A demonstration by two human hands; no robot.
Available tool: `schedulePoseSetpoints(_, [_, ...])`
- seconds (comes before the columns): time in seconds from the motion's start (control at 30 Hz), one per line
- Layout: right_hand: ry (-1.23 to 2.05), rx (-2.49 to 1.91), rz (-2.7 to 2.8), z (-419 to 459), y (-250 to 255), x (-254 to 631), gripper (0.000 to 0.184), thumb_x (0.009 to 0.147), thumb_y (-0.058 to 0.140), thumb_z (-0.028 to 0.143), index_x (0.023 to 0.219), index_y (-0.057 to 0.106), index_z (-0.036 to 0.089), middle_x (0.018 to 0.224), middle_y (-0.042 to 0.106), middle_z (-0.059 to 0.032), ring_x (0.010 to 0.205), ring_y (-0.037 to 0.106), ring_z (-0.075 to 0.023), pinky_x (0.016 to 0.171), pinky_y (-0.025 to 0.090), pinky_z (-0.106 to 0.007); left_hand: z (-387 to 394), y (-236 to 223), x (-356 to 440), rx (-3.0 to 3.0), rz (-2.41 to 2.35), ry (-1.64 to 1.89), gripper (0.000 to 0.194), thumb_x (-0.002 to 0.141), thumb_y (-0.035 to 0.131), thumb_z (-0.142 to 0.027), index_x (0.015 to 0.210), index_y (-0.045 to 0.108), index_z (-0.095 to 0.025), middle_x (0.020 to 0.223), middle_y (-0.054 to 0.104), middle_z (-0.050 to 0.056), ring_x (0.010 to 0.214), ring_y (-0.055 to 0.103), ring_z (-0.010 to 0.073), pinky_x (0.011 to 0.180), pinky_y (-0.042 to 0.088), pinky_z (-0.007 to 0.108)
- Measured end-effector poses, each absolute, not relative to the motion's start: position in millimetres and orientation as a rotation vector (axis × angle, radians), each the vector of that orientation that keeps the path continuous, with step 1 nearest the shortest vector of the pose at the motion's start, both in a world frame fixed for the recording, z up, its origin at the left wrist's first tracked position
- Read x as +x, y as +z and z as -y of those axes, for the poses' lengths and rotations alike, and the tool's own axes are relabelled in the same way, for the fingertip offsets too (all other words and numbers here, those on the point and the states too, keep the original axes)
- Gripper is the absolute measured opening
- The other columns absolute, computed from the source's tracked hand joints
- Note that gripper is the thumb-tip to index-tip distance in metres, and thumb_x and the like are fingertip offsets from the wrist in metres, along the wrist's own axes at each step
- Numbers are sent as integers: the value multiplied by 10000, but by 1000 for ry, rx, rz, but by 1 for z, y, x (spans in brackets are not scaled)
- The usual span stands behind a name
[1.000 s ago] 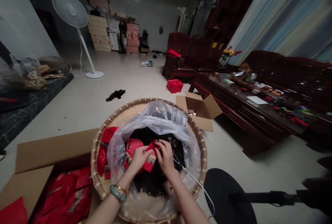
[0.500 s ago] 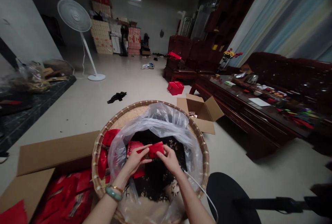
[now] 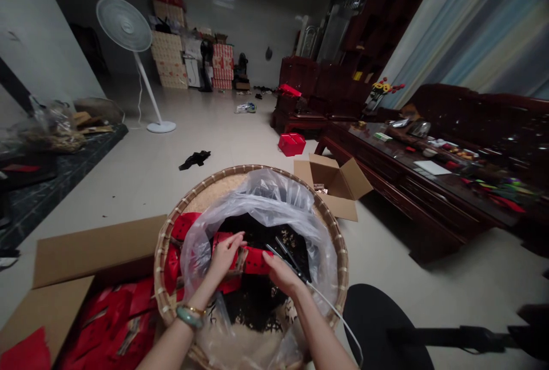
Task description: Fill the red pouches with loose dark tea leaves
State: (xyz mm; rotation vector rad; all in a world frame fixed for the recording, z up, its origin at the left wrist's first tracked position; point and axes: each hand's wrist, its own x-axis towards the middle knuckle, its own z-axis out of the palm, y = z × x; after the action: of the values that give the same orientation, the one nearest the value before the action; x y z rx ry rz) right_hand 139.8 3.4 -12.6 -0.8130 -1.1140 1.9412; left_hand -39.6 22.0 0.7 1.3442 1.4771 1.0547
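A long, low, dark red-brown wooden table point(image 3: 386, 170) stands on the pale floor at the right, and a white pedestal fan point(image 3: 125, 24) stands at the far left. Nearest the person is a wide, round basket of woven bamboo point(image 3: 342, 244) with a bound rim. Against its left side is an open brown cardboard box point(image 3: 98, 247), filled with red packets point(image 3: 107, 318). A smaller open cardboard box point(image 3: 343, 207) sits on the floor just beyond the basket's right rim. Inside the basket lies a large, translucent plastic bag point(image 3: 274, 204), its mouth spread wide around black material with pale patterning point(image 3: 253, 301); more red pieces point(image 3: 185, 225) lie between the bag and the basket's left rim. Over the bag's mouth, the right hand point(image 3: 282, 273) has its grip closed on the right end of a small, flat red packet point(image 3: 256, 260), thumb on top. The left hand point(image 3: 226, 254), with a green bangle point(image 3: 189, 317) and a thin gold-coloured one point(image 3: 196, 309) at the wrist, is at the packet's left end, fingers reaching over it; whether its grip is clenched or released cannot be told. Just beyond the right hand, a slim, dark, two-armed tool point(image 3: 290, 260) lies in the bag's mouth, joined to a thin white cord point(image 3: 332, 308) that runs over the basket's rim.
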Motion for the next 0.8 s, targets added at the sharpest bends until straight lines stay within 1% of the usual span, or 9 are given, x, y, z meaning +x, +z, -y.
schedulePoseSetpoints(0.07, [1921,-855,1144,-5,-14,140,513,811,484,589,1036,660,164,943,697,-87,1023,596,-235,993,337,-456,-18,-1,-41,1734,-1590,1167,501,796,514,-483,1187,573,-175,1119,648,124,1076,557,277,954,398,472])
schedulePoseSetpoints(0.17, [1837,-972,1230,-6,-15,140,502,829,446,587,1019,670,180,981,692,-73,1023,590,-218,1025,301,-434,-4,-3,-36,2363,-1424,985,699,665,701,-399,1299,465,-223,1298,531,113,1183,440,314,981,362,506])
schedulePoseSetpoints(0.27, [1785,-1047,1221,-6,-13,134,497,835,427,593,1016,668,198,1003,685,-46,1016,586,-196,1042,283,-413,8,-9,-26,2526,-1406,769,682,657,698,-190,1293,458,-245,1271,556,80,1126,465,307,906,426,493])
schedulePoseSetpoints(0.37, [1789,-1019,1172,-7,-8,128,527,822,415,624,961,678,188,933,694,-39,990,592,-190,1024,311,-396,9,-18,-20,2472,-1445,799,647,657,638,-71,1266,477,-220,1217,592,83,1073,501,275,896,450,459])
schedulePoseSetpoints(0.5, [1679,-994,919,-11,-7,139,586,781,399,680,807,683,168,810,694,-75,873,627,-212,832,460,-370,-3,-22,-29,2328,-1492,962,572,654,646,-105,1206,522,-196,1117,632,89,1025,541,258,866,485,416])
schedulePoseSetpoints(0.57, [1570,-1102,866,-10,-14,150,505,781,444,620,741,667,170,766,686,-73,796,634,-202,717,491,-327,-9,-20,-35,2232,-1555,1054,507,669,659,-167,1163,547,-191,1074,639,91,1008,554,258,868,484,422])
schedulePoseSetpoints(0.63, [1491,-1337,1058,-6,-25,161,376,765,518,501,644,646,169,686,670,-57,717,628,-192,663,493,-310,-14,-18,-40,2129,-1610,1135,456,689,660,-237,1132,561,-192,1041,637,87,986,568,250,868,483,421])
schedulePoseSetpoints(0.7, [1279,-1543,1413,0,-38,169,263,752,542,374,631,660,172,686,673,-58,723,627,-201,717,489,-335,-16,-17,-44,2034,-1658,1184,433,697,657,-286,1111,568,-192,1005,634,80,948,586,240,835,499,402])
schedulePoseSetpoints(0.8, [854,-1593,1751,6,-51,174,245,769,514,260,909,693,169,982,678,-114,961,604,-243,899,434,-385,-18,-17,-46,1937,-1706,1207,438,687,659,-319,1095,574,-185,963,627,75,890,606,230,763,521,369])
